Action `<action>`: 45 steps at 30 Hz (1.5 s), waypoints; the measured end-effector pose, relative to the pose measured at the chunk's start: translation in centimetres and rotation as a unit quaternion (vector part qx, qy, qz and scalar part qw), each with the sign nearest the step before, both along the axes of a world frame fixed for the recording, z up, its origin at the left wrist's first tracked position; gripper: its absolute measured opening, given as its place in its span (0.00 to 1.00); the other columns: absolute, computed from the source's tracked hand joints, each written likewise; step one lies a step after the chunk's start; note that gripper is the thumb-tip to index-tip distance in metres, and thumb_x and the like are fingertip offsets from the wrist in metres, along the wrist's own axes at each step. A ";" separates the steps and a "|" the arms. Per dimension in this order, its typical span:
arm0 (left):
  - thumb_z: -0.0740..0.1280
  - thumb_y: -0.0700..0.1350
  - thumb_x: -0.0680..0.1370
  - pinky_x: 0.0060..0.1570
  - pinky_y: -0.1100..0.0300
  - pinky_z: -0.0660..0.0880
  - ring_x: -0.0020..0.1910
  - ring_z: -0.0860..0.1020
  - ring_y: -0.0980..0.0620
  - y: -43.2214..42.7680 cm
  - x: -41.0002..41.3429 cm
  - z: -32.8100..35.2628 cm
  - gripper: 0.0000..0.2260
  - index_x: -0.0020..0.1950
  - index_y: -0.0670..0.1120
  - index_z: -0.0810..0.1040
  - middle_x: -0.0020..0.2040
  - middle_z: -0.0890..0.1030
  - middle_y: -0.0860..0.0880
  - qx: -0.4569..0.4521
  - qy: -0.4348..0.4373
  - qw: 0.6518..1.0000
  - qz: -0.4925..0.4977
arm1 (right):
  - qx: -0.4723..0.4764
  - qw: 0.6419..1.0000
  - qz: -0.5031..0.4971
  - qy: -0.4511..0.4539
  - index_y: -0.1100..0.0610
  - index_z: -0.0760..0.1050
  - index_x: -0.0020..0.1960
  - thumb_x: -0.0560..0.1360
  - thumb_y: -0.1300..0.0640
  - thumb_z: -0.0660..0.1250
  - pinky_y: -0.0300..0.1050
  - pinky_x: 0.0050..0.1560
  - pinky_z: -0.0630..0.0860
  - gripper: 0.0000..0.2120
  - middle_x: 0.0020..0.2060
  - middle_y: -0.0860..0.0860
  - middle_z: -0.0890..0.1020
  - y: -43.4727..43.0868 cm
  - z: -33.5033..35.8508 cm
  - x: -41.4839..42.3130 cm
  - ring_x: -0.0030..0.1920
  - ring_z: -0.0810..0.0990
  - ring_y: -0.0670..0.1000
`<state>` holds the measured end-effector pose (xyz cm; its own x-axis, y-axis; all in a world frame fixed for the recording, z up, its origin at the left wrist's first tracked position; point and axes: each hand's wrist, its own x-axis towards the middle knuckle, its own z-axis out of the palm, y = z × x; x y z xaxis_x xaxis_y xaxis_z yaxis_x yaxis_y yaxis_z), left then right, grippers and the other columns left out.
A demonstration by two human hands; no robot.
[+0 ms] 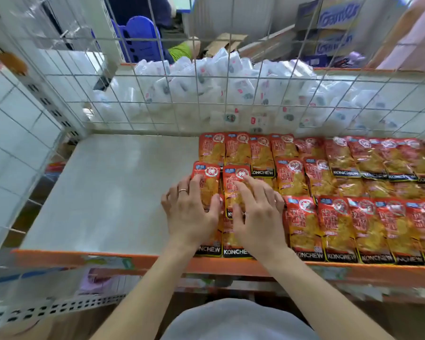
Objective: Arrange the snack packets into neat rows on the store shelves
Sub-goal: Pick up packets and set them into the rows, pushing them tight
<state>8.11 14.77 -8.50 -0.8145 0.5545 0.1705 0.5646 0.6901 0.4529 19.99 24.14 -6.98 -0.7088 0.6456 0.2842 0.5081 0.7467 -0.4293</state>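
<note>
Red and orange snack packets (339,224) marked KONCHEW lie in overlapping rows over the right half of a white shelf (108,192) with an orange front edge. My left hand (189,212) lies flat, fingers straight, on the leftmost packet (206,175) of the middle row. My right hand (258,214) presses with spread fingers on the packet beside it (236,177). Both hands cover parts of the front-row packets beneath them.
A white wire grid (182,99) forms the back wall, with white packets (231,89) heaped behind it. Another wire panel (17,143) closes the left side. Cardboard boxes (339,28) and a blue plastic stool (138,38) stand further back. Lower shelves show below the orange edge.
</note>
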 end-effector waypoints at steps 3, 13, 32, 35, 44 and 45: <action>0.60 0.63 0.75 0.68 0.44 0.62 0.67 0.69 0.46 0.2 -0.2 -0.2 0.27 0.71 0.51 0.69 0.68 0.74 0.49 -0.010 0.015 1.000 -0.002 | 0.018 0.998 0.004 -0.061 0.52 0.73 0.71 0.78 0.50 0.59 0.56 0.69 0.61 0.22 0.71 0.50 0.73 -0.4 -0.2 -0.2 0.72 0.68 0.51; 0.51 0.61 0.77 0.67 0.47 0.60 0.68 0.66 0.48 0.1 0.0 0.4 0.27 0.74 0.53 0.68 0.70 0.72 0.50 -0.015 -0.005 1.000 -0.004 | 0.043 0.989 -0.017 -0.139 0.50 0.69 0.75 0.80 0.44 0.51 0.54 0.62 0.58 0.25 0.74 0.49 0.69 -0.5 -0.2 -0.5 0.70 0.68 0.52; 0.59 0.54 0.71 0.62 0.48 0.61 0.62 0.65 0.47 -0.1 0.1 0.9 0.26 0.70 0.54 0.70 0.60 0.66 0.48 -0.017 -0.027 0.999 -0.011 | 0.046 0.997 0.017 -0.063 0.53 0.76 0.67 0.77 0.52 0.57 0.54 0.62 0.63 0.21 0.68 0.47 0.76 -0.5 -0.5 0.2 0.68 0.72 0.50; 0.59 0.56 0.74 0.62 0.47 0.62 0.63 0.66 0.47 0.1 0.0 0.8 0.26 0.72 0.57 0.70 0.61 0.66 0.49 -0.035 -0.010 0.999 -0.017 | 0.036 0.996 0.005 -0.086 0.53 0.74 0.70 0.77 0.51 0.53 0.54 0.62 0.63 0.24 0.70 0.48 0.74 -0.5 -0.3 -0.3 0.70 0.71 0.49; 0.55 0.61 0.77 0.66 0.45 0.61 0.71 0.63 0.47 0.3 -0.2 0.1 0.26 0.76 0.60 0.65 0.75 0.64 0.48 -0.073 0.008 0.997 -0.020 | 0.014 0.996 0.012 -0.084 0.52 0.71 0.73 0.78 0.49 0.51 0.53 0.70 0.60 0.25 0.75 0.49 0.69 -0.3 -0.6 -0.3 0.76 0.65 0.48; 0.55 0.61 0.78 0.66 0.45 0.61 0.72 0.62 0.47 0.2 -0.2 0.0 0.26 0.76 0.60 0.64 0.76 0.64 0.48 -0.082 0.009 0.996 -0.021 | 0.011 0.996 0.016 -0.085 0.52 0.70 0.74 0.79 0.49 0.51 0.53 0.73 0.59 0.25 0.76 0.50 0.68 -0.3 -0.8 -0.4 0.77 0.62 0.48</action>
<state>7.92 14.98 -8.53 -0.7878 0.6094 0.0900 0.6015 0.7295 0.3255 19.57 23.83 -7.76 -0.7688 0.6160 0.1718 0.5473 0.7728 -0.3213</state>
